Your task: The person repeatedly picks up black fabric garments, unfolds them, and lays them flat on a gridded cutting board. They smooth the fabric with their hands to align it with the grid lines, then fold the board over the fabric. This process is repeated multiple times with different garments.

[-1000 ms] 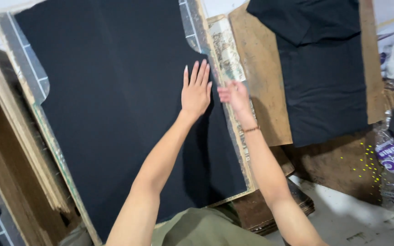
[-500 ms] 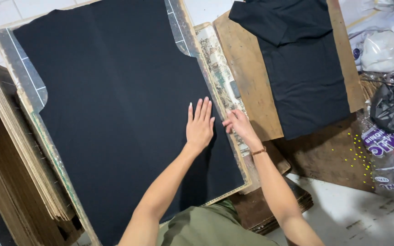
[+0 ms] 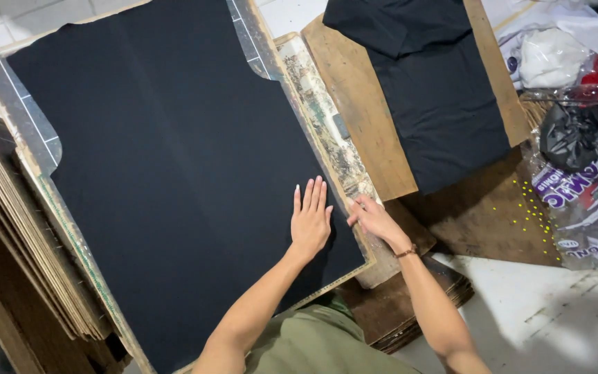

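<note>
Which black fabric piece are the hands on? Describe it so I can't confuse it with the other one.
Start at the large board filling the picture's left. The black fabric panel lies flat across it, under the left hand. Unlike the smaller, folded black fabric upper right, it is smooth and single-layered.

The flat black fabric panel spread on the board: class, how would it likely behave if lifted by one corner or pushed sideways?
The flat black fabric panel would probably droop, since it lies thin and limp against the grid-marked board. Pushed sideways, it would likely wrinkle; the left hand lies flat on it while the right hand is at its edge. It looks light.
</note>
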